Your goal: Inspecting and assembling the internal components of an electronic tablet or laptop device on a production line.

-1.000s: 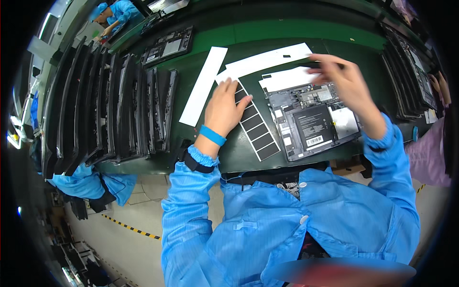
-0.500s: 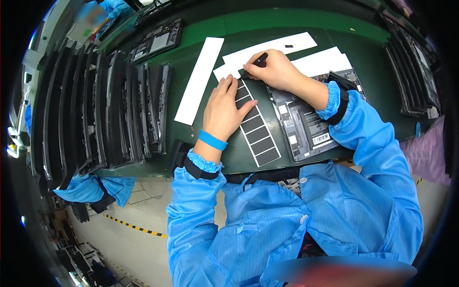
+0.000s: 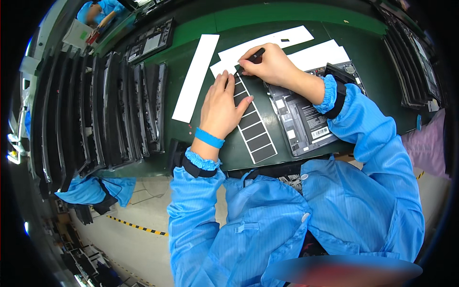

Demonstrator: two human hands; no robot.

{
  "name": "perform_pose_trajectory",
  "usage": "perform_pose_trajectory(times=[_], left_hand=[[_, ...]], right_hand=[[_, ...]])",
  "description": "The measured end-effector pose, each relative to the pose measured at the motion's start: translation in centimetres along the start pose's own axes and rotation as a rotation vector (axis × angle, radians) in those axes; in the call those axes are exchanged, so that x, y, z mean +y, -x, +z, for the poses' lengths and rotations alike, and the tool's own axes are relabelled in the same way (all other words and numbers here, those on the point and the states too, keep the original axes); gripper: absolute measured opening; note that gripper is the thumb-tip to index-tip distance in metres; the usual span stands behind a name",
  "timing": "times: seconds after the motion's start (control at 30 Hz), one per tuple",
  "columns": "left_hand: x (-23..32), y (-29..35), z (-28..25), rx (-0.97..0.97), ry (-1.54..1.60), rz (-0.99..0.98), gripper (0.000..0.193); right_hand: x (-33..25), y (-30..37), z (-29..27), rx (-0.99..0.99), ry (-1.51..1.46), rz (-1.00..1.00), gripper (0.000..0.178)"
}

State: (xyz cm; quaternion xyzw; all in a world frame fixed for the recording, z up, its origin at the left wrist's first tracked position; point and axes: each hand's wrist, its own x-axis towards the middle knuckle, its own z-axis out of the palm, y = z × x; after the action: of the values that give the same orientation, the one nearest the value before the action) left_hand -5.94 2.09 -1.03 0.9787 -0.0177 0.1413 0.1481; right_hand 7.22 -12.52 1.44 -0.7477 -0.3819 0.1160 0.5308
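My left hand [image 3: 220, 106] lies over a white strip with black rectangular stickers [image 3: 258, 142], fingers stretched and thumb spread across its left edge. My right hand [image 3: 270, 66] is closed on a slim black pen-like tool [image 3: 258, 53]; whether it is a pen or tweezers I cannot tell. The tool's tip is hidden near the strip's far end, close to my left fingertips. Beneath my right forearm sits an opened laptop base [image 3: 306, 122], its inner parts and labelled battery showing.
Blank white strips [image 3: 196, 79] lie on the green table, one [image 3: 272, 42] bearing a small black piece. A long row of dark laptop parts [image 3: 103, 110] stands at left. More are stacked [image 3: 411, 67] at right. Another opened base [image 3: 152, 40] lies far left, near a co-worker [image 3: 99, 13].
Both hands keep nearly the same pose over the strip. The whole view has shifted slightly, and the right hand with the tool sits a little farther up and left in it.
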Motion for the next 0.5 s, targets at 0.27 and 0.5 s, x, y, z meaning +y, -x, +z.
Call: perform_pose_trajectory(times=[0.27,0.5], left_hand=[[-0.1,-0.1,0.3,-0.018,-0.005,0.006,0.073],[-0.1,-0.2,0.1,-0.016,-0.018,0.017,0.072]], right_hand=[[0.7,-0.5,-0.1,0.025,0.018,0.127,0.025],[1.2,-0.7,0.0,0.052,-0.077,0.157,0.026]])
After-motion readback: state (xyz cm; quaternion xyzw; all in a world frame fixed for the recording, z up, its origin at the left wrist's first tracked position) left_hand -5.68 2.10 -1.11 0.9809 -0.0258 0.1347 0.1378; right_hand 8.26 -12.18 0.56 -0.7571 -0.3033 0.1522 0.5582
